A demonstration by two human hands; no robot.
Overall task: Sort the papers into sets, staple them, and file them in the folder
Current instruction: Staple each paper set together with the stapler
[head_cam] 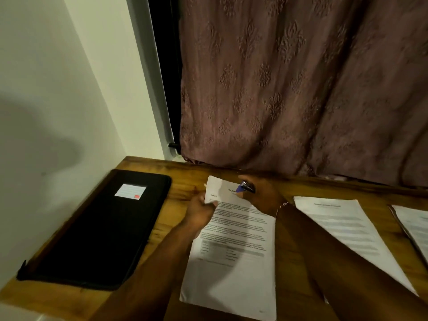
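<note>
1. Paper set [231, 274], one of three, lies nearest, with a forearm on either side of it.
2. Left hand [201, 212] pinches this set's left edge; right hand [261, 195] grips one blue stapler [246, 186] at its top edge.
3. Second paper set [347, 228] lies to the right; third paper set [416, 225] is cut by the frame.
4. One black folder [92, 232], closed, lies flat along the wall [58, 89]; a bare strip of surface [180, 181] separates it from the papers.
5. One curtain [301, 89] hangs at the far edge.

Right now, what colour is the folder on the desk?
The folder is black; head view shows it best.
</note>
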